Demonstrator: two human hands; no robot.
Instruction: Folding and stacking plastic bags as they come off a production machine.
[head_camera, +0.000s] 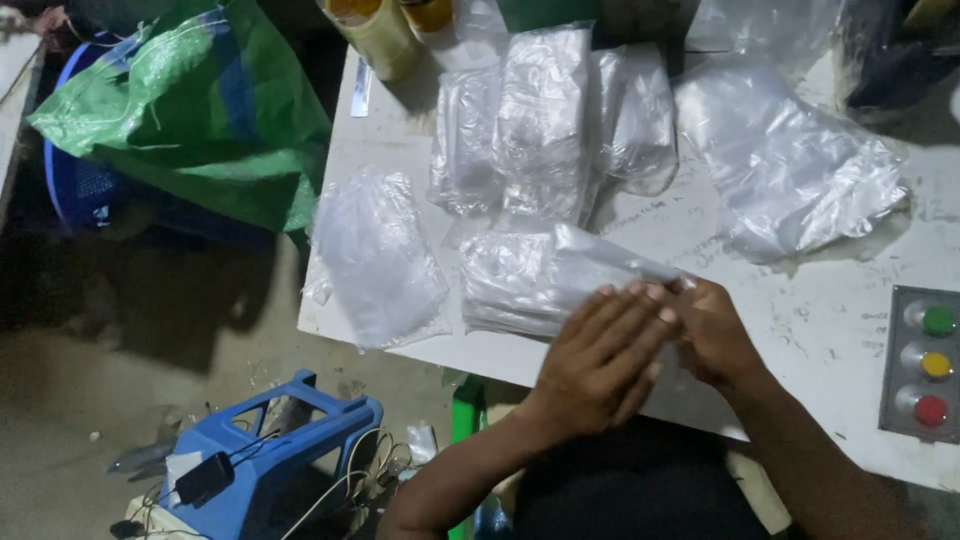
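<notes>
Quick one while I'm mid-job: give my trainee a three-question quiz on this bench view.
1. True or false: the left hand lies flat, fingers stretched, on a stack of clear plastic bags.
2. Which colour is the middle button on the grey control panel? A) blue B) yellow C) white
3. What stands on the floor left of the white table, below its near edge?

Key:
1. True; the right hand holds the same stack's end.
2. B
3. A blue plastic stool with cables on it.

Dim overall, brighter tabletop, dark shadowed floor, slight blur
</notes>
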